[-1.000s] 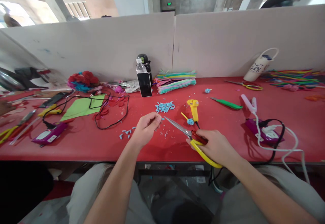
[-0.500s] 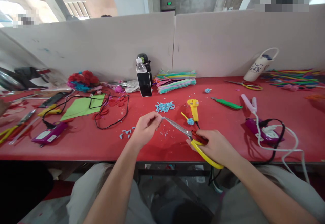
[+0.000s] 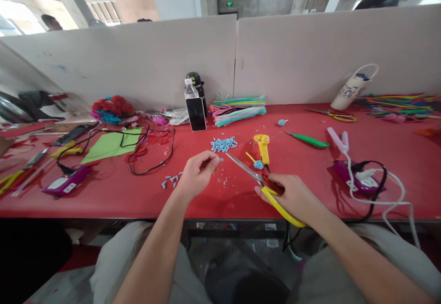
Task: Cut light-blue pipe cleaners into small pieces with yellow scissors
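My right hand (image 3: 289,196) is wrapped round the handles of yellow-and-red scissors (image 3: 246,170), whose blades point up and left toward my left hand. With thumb and fingertips pressed together, my left hand (image 3: 200,173) pinches a small blue piece (image 3: 221,160) that barely shows at its fingertips. The blade tips are a short gap away from it. Just beyond lies a pile of short blue pieces (image 3: 223,144) on the red table (image 3: 113,194). Several more blue pieces (image 3: 171,179) lie left of my left hand, and tiny scraps are scattered between my hands.
Beyond my right hand are a yellow glue gun (image 3: 262,149), a blue ball (image 3: 258,164) and a green-handled tool (image 3: 311,141). A phone (image 3: 196,114) leans on bottles at the back. Purple power strips (image 3: 67,181) with cables sit at both sides. Pipe cleaners (image 3: 240,112) lie near the partition.
The scissors and my right hand have drawn slightly right, away from my left fingertips. The blade tips no longer meet the blue piece. My left hand has barely moved.
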`<state>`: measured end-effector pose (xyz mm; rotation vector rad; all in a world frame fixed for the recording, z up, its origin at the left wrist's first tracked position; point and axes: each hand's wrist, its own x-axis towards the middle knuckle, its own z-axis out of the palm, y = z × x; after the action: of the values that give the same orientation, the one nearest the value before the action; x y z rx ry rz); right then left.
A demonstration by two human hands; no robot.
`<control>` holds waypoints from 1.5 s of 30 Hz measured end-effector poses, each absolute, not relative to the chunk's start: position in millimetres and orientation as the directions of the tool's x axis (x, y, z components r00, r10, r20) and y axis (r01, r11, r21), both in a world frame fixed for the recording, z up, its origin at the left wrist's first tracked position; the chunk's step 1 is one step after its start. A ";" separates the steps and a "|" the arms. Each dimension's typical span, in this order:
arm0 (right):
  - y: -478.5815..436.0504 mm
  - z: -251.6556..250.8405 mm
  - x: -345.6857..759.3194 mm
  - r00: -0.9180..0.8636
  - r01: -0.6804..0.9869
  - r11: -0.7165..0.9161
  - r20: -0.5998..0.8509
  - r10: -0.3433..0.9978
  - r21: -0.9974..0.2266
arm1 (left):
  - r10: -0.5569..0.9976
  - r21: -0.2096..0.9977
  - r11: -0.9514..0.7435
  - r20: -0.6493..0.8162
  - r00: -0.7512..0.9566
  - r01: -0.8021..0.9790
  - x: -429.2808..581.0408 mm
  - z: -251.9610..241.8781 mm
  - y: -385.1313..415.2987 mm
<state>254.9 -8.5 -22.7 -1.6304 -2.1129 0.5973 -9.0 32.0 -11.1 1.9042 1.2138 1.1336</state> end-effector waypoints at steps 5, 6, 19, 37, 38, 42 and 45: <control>-9.4 -23.6 256.3 -0.246 0.803 0.231 0.047 0.968 -0.549 | 0.920 0.824 -0.390 0.328 0.216 0.411 -8.8 -10.7 31.7; -9.4 -24.3 256.6 -0.246 0.808 0.233 0.049 0.968 -0.542 | 0.920 0.823 -0.391 0.328 0.216 0.412 -8.5 -10.3 31.5; -8.3 -25.3 256.8 -0.266 0.813 0.240 0.029 0.964 -0.530 | 0.915 0.804 -0.403 0.336 0.225 0.437 -8.3 -10.6 31.9; -8.1 -23.7 257.3 -0.253 0.810 0.211 -0.001 0.967 -0.547 | 0.921 0.807 -0.388 0.324 0.215 0.445 -8.9 -10.7 33.1; -8.0 -24.1 257.5 -0.254 0.815 0.214 0.000 0.967 -0.539 | 0.922 0.806 -0.387 0.322 0.216 0.447 -8.9 -10.6 33.0; -7.8 -25.7 258.6 -0.251 0.829 0.219 0.008 0.968 -0.515 | 0.922 0.804 -0.387 0.321 0.218 0.452 -8.7 -10.8 32.6; -8.2 -25.9 259.0 -0.251 0.832 0.217 0.002 0.968 -0.510 | 0.923 0.802 -0.384 0.317 0.219 0.456 -9.1 -11.9 32.5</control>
<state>259.0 -8.2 -25.9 -1.6830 -2.1768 0.5949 -9.1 32.5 -11.9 1.9402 1.2685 1.0848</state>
